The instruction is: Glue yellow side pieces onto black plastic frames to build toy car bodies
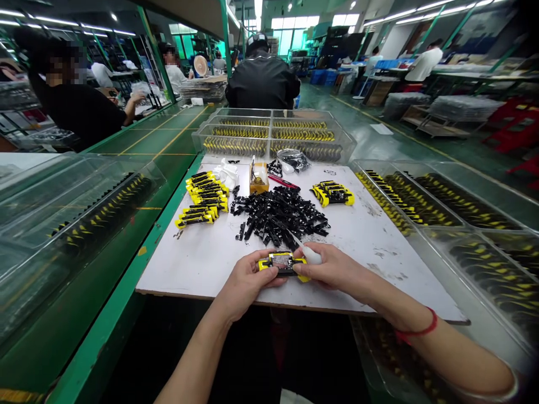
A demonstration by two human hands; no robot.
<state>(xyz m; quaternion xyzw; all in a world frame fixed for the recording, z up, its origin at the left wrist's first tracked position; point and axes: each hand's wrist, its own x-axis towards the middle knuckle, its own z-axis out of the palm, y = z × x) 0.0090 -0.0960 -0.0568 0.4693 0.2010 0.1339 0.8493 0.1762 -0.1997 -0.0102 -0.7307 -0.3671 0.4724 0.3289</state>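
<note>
My left hand (251, 276) is closed on the left end of a small yellow-and-black plastic frame (281, 271), held just above the front of the white board. My right hand (332, 266) grips the frame's right end between thumb and fingers. The same hand also holds a white bulb-handled tool (312, 256), whose thin pale tip points up and left. Just beyond the hands lies a loose pile of small black plastic parts (282, 216). Similar yellow-and-black pieces (206, 199) lie grouped at the left of the board, and a small stack of yellow-and-black frames (332, 193) sits at the right.
Behind the pile stand a small amber box (258, 178), a red pen-like item (284, 182), crumpled white tissue (227, 173) and a clear bag (292, 160). Clear trays of yellow-and-black parts flank the white board (181, 269), including a right tray (425, 229) and a far tray (269, 137). Other people sit beyond.
</note>
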